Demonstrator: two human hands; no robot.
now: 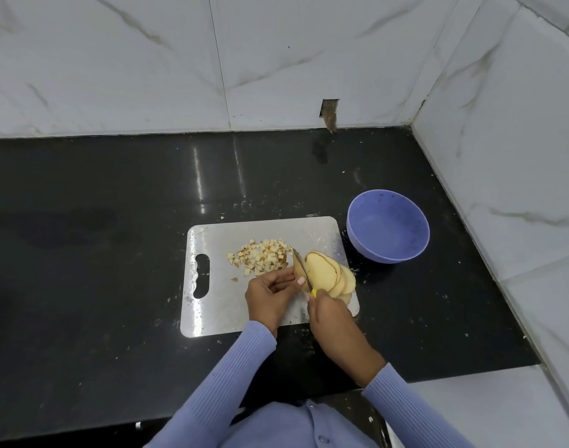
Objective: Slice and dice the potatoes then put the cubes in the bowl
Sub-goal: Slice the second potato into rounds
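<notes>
Both sleeves reach forward over the dark surface (115, 253) to the cutting board (218, 305). Right hand (331, 315), fingers curled round the knife (304, 270), cuts the potato (297, 270) beside fanned slices (328, 273); left hand (273, 292) pinches the remaining end, fingertips just beside the blade, so a slip could nick them. Cubes (263, 255) lie heaped; bowl (388, 227) stands empty, right.

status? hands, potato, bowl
Right hand grips knife, blade in potato; left hand steadies it. Slices fanned right, cubes piled on board. Bowl empty. Nothing blocking.
</notes>
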